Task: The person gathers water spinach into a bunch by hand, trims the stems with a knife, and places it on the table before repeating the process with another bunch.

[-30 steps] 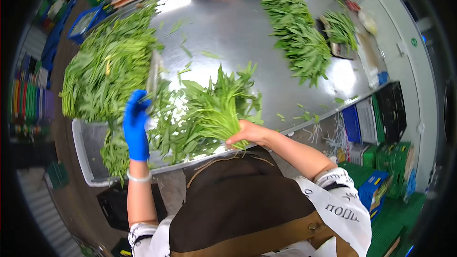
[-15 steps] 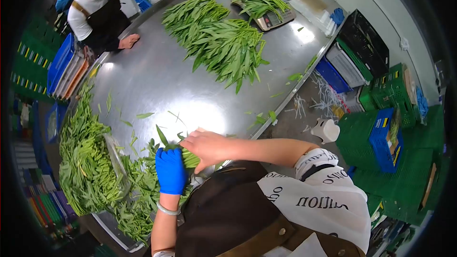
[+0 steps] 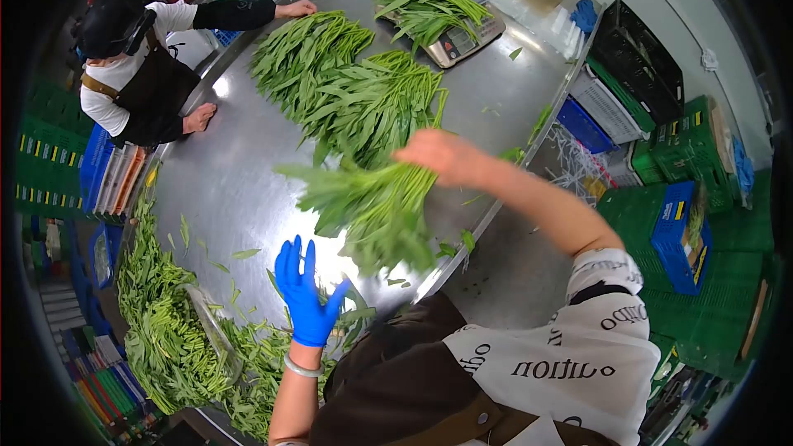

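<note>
My right hand [image 3: 438, 154] is closed around the stems of a bunch of water spinach [image 3: 372, 206], which hangs over the metal table with its leaves blurred by motion. My left hand [image 3: 310, 293], in a blue glove, has its fingers spread and holds nothing. It hovers over loose greens [image 3: 268, 355] at the near left edge. Just beyond the held bunch lie stacked bunches of water spinach [image 3: 363, 99]. More of it rests on a digital scale [image 3: 461, 40] at the far end.
A large heap of greens [image 3: 157, 322] covers the table's left end beside a clear plastic edge [image 3: 208, 322]. Across the metal table [image 3: 227, 153], a co-worker [image 3: 136, 74] rests both hands on it. Crates [image 3: 636, 74] are stacked to the right. Loose leaves [image 3: 245, 253] are scattered about.
My right hand has carried the bunch up and right, away from my left hand, toward the stacked bunches. My left hand has let go and opened. The view has shifted slightly.
</note>
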The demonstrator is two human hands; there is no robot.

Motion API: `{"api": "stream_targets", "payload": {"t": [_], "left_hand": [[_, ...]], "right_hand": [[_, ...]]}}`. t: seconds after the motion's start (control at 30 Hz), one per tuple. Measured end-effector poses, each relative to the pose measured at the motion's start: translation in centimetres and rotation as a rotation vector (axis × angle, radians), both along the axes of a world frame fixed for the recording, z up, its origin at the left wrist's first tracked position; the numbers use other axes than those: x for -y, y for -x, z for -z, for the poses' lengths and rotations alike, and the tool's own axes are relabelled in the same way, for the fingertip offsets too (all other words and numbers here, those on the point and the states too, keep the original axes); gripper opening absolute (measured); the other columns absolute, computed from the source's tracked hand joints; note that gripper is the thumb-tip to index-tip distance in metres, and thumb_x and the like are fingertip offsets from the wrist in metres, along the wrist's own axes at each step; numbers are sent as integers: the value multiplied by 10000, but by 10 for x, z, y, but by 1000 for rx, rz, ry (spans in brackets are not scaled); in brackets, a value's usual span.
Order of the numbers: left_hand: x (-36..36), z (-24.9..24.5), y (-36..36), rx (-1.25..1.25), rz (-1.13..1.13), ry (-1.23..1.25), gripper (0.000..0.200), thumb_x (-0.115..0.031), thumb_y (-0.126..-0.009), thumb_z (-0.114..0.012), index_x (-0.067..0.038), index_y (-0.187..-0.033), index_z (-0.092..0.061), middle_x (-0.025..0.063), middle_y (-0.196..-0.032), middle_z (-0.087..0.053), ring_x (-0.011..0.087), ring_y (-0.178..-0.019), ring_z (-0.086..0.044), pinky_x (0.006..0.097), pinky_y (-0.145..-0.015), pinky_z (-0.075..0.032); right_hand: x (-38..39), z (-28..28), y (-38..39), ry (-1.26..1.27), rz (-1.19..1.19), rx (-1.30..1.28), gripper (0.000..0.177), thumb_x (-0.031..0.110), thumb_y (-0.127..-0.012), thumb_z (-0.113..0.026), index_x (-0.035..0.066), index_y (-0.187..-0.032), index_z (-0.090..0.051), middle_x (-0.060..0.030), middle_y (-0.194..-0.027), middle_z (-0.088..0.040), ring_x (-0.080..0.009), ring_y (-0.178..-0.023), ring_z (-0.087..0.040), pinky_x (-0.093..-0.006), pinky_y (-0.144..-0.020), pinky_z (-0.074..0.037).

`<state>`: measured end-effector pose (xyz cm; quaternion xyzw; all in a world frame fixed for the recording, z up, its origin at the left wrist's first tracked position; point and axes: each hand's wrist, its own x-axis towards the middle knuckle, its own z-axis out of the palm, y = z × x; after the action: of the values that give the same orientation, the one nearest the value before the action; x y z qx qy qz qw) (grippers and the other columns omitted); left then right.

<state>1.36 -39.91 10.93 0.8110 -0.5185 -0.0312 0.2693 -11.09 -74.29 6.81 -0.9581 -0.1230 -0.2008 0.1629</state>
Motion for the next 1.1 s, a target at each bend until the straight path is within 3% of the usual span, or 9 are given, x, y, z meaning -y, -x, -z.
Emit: {"api": "stream_targets", "payload": {"t": [0.1, 0.2, 0.33, 0.53, 0.73, 0.83, 0.93, 1.0, 1.1], "left_hand": [[-20, 29, -12, -46, -139, 20, 587, -101, -786, -693, -69, -1333, -485, 163, -1376, -446, 343, -1274, -385, 447, -1051, -301], [-41, 58, -12, -22, -192, -31, 504, -29, -791, -657, -81, -1277, -533, 149, -1324, -494, 331, -1213, -445, 424, -1012, -350], [-73, 92, -9, -22, -126, -190, 429, 3, -781, -623, -104, -1195, -588, 137, -1257, -539, 340, -1144, -485, 421, -976, -378], [-157, 118, 0, -54, -300, -302, 352, 10, -787, -594, -83, -1125, -630, 143, -1214, -571, 337, -1111, -513, 421, -969, -382], [-222, 131, 14, -146, -474, -318, 315, 4, -800, -600, -51, -1109, -634, 147, -1202, -584, 323, -1116, -524, 404, -968, -387], [-254, 143, 21, -129, -486, -309, 291, 8, -802, -598, -50, -1083, -644, 145, -1168, -606, 326, -1096, -541, 407, -957, -406], [-288, 152, 37, -112, -489, -212, 273, 24, -811, -570, -58, -1057, -656, 146, -1089, -641, 324, -1037, -589, 398, -924, -443], [-308, 151, 50, -345, -628, -199, 286, 69, -817, -506, -38, -1032, -661, 160, -1058, -652, 318, -1025, -608, 381, -919, -454], [-321, 141, 64, -308, -696, -181, 283, 80, -825, -502, -42, -1018, -670, 149, -1056, -658, 296, -1034, -614, 367, -920, -457]], "right_hand": [[75, -13, 2, 70, 42, -230, 801, -41, -539, -650, 79, -1308, -461, -120, -1102, -565, -304, -1075, -520, -413, -965, -406], [124, 6, -1, 405, 162, -201, 687, 32, -663, -667, 91, -1312, -451, -104, -1148, -554, -283, -1150, -493, -396, -1007, -379], [153, 130, 24, 698, 495, -517, 489, 117, -865, -501, 115, -1349, -435, -95, -1276, -503, -276, -1236, -439, -401, -1042, -345], [133, 134, 51, 423, 720, -429, 550, 42, -791, -559, 77, -1329, -450, -120, -1273, -504, -292, -1214, -453, -397, -999, -380], [132, 134, 85, -299, 1141, -232, 529, -24, -756, -560, 34, -1275, -471, -158, -1249, -513, -341, -1173, -472, -431, -975, -400], [80, 118, 79, -306, 1134, -105, 465, -37, -770, -534, 26, -1229, -501, -171, -1208, -537, -342, -1145, -496, -424, -973, -405], [-7, 111, 54, -577, 957, -79, 401, -40, -778, -536, 18, -1174, -538, -181, -1160, -562, -338, -1108, -525, -410, -950, -422], [-74, 142, 44, -684, 709, -144, 362, -40, -790, -533, 22, -1146, -557, -179, -1125, -579, -340, -1067, -551, -394, -934, -433], [-187, 168, 35, -745, 248, -375, 306, 3, -800, -546, 34, -1101, -593, -166, -1097, -598, -332, -1036, -562, -400, -910, -446]]}}
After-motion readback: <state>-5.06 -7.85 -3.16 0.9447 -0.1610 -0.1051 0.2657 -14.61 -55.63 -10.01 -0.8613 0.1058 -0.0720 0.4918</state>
